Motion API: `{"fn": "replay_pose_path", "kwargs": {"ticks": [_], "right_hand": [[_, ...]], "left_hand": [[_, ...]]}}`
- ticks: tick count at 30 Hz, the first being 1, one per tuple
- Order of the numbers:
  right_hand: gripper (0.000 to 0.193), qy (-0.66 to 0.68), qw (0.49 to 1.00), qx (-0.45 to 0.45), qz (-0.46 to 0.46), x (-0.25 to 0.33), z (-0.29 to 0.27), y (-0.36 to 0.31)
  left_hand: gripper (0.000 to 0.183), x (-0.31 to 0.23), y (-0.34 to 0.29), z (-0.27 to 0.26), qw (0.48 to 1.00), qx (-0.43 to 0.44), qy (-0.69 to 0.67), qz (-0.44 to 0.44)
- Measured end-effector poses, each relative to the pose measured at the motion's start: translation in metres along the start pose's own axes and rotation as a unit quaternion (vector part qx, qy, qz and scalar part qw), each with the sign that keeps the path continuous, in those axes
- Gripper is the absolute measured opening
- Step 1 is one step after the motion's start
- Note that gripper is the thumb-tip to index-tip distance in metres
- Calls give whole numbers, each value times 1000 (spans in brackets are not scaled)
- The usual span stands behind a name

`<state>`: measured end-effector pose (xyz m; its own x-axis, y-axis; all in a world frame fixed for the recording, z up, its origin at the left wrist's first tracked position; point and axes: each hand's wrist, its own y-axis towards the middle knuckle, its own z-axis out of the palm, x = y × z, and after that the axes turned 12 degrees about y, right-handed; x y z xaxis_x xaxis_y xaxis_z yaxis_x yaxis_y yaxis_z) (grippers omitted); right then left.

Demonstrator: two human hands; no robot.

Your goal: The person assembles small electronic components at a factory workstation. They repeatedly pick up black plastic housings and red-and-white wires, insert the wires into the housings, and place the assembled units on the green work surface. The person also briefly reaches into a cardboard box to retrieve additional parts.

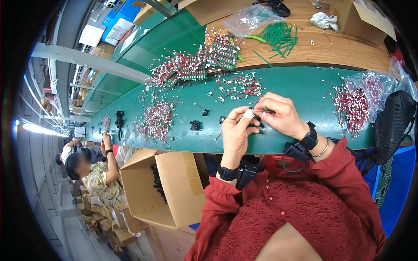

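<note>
My left hand point(237, 134) and my right hand point(281, 116) meet fingertip to fingertip above the near edge of the green bench. A small black part point(251, 108) shows between the left thumb and forefinger; the fingers cover most of it. The left thumb has a white wrap point(248, 114) on its tip. My right hand is closed in a pinch against the same spot, and what lies inside its fingers is hidden. Just left of the hands sit small black plastic pieces point(195, 125). Beyond them lies a loose pile of red wires with white connectors point(241, 86).
Wired circuit boards point(222, 55) are stacked at the back, beside green strips point(281, 38) on a wooden table. More wire piles point(156, 119) lie left; a bagged heap point(352, 102) and a black bag point(389, 126) lie right. A cardboard box point(174, 189) stands below; a co-worker point(102, 176) sits left.
</note>
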<state>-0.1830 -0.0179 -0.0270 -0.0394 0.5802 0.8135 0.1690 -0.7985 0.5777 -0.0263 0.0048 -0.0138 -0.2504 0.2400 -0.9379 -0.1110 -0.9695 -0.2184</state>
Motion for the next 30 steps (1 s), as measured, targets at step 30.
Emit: {"fn": "replay_pose_path", "kwargs": {"ticks": [30], "right_hand": [[14, -232, 956, 150, -103, 4, -16, 7]], "left_hand": [[12, 13, 0, -27, 991, 13, 110, 73]]}}
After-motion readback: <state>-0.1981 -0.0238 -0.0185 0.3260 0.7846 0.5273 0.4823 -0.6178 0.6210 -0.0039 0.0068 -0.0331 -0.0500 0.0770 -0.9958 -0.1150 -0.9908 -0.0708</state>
